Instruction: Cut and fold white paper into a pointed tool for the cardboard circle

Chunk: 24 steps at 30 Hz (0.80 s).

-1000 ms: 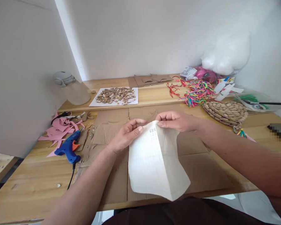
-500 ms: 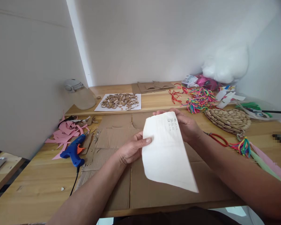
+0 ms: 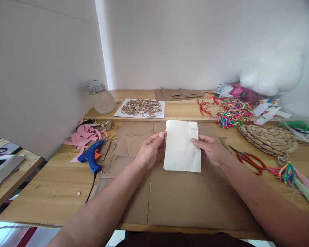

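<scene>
A white sheet of paper (image 3: 181, 151), with a few lines of handwriting near its upper right corner, is held up over the flattened cardboard (image 3: 180, 202). My right hand (image 3: 213, 149) grips its right edge, thumb on the front and fingers behind. At the left edge, my left hand (image 3: 150, 149) is closed with its fingertips against the paper; some of them are hidden behind it. Red-handled scissors (image 3: 251, 162) lie to the right of my right hand. A blue glue gun (image 3: 91, 156) rests left of my left hand.
Pink strips (image 3: 84, 137) lie behind the glue gun. Brown chips sit on a white sheet (image 3: 116, 111) beside a clear jar (image 3: 101, 101). To the right are colourful cord tassels (image 3: 235, 111), a woven mat (image 3: 269, 139), glue bottles (image 3: 265, 116) and a white stuffed bag (image 3: 270, 73).
The paper has gone from tilted to nearly upright and looks shorter. My right hand has moved from its top edge to its right side. My view has shifted left.
</scene>
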{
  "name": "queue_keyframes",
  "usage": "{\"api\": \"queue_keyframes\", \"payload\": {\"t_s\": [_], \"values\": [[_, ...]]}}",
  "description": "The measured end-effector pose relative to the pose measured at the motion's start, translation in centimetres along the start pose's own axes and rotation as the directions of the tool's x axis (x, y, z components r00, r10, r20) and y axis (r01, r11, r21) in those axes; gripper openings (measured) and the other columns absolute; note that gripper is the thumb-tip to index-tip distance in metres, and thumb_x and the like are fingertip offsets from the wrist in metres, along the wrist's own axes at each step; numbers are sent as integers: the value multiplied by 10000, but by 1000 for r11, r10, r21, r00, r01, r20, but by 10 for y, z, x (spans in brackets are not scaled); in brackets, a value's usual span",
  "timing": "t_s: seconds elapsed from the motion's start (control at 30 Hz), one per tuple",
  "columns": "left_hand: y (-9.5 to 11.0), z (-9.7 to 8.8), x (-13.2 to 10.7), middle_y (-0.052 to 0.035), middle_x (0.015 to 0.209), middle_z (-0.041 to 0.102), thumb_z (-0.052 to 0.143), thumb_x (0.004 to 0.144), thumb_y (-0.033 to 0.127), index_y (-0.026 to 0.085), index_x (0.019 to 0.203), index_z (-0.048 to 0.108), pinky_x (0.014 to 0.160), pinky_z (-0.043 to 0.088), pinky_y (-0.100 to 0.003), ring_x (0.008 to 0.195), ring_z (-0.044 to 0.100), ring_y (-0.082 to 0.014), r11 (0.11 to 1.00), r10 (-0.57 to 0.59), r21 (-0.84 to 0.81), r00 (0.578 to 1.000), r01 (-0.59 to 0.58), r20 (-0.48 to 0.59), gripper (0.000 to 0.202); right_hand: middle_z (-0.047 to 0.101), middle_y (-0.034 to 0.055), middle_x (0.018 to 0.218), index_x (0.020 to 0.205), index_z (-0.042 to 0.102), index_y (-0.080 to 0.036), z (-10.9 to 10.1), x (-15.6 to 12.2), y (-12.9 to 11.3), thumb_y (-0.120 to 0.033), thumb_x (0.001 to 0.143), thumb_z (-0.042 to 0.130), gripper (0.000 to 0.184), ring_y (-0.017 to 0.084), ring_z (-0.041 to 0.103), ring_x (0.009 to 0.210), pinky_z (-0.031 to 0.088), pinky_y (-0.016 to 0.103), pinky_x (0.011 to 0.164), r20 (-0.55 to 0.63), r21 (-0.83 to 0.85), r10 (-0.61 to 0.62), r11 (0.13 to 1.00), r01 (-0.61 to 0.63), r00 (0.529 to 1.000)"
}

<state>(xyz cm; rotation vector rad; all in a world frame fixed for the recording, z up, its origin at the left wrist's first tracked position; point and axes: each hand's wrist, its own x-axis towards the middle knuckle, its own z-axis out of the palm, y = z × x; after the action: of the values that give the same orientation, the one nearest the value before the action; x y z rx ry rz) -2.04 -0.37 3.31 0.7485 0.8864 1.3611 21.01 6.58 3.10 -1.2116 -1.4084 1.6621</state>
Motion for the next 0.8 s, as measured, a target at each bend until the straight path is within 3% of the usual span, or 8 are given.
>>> {"api": "queue_keyframes", "payload": {"t_s": [0.13, 0.3, 0.43, 0.6, 0.67, 0.73, 0.8], "values": [[7, 0, -1, -170, 1111, 715, 585, 865, 595, 127, 1134, 699, 738, 553, -323, 885, 687, -219, 1000, -7, -8, 998, 8, 55, 551, 757, 47, 892, 939, 756, -202, -2, 3, 1, -400, 696, 839, 324, 169, 652, 675, 517, 294, 602, -2, 100, 54, 994, -53, 999], [9, 1, -2, -192, 1186, 692, 577, 870, 590, 125, 1179, 686, 704, 566, -342, 897, 695, -247, 1000, -12, 11, 997, 11, 79, 569, 763, 55, 948, 958, 750, -209, -4, 2, 1, -369, 717, 826, 299, 188, 679, 730, 543, 315, 648, 25, 143, 71, 987, -74, 997], [7, 1, -2, -163, 1114, 720, 634, 840, 573, 142, 1164, 699, 677, 553, -302, 823, 692, -202, 998, -13, 62, 997, 9, 75, 543, 764, 62, 959, 972, 750, -203, -6, 4, 5, -402, 725, 816, 324, 203, 687, 771, 545, 329, 695, 24, 128, 26, 991, -29, 999], [-5, 0, -4, -94, 1025, 756, 765, 790, 386, 188, 1106, 714, 753, 561, -296, 831, 710, -191, 993, -76, 101, 993, 67, 88, 377, 757, 53, 965, 998, 730, -190, 9, -1, 5, -440, 721, 798, 379, 218, 683, 841, 531, 358, 790, 10, 101, -109, 989, 107, 994], [-11, 0, -4, -102, 1024, 762, 796, 760, 346, 171, 1069, 721, 765, 573, -326, 830, 723, -217, 990, -110, 102, 991, 102, 73, 363, 745, 41, 923, 970, 713, -182, 15, -7, -1, -473, 765, 745, 357, 208, 669, 828, 515, 344, 776, 63, 22, -167, 986, 166, 984], [-14, -1, -3, -113, 1031, 763, 812, 740, 327, 158, 1041, 727, 772, 585, -355, 842, 730, -243, 989, -119, 88, 992, 116, 30, 356, 721, 29, 847, 902, 700, -178, 13, -16, -11, -503, 836, 657, 335, 187, 640, 769, 482, 310, 715, 117, -199, -220, 950, 240, 969], [-13, -4, 0, -105, 1050, 762, 828, 719, 307, 170, 1047, 727, 809, 592, -372, 884, 731, -252, 994, -99, 43, 995, 101, -32, 370, 700, 26, 804, 863, 695, -183, -3, -30, -21, -505, 895, 574, 345, 176, 609, 732, 436, 295, 677, 116, -486, -273, 823, 294, 955]]}}
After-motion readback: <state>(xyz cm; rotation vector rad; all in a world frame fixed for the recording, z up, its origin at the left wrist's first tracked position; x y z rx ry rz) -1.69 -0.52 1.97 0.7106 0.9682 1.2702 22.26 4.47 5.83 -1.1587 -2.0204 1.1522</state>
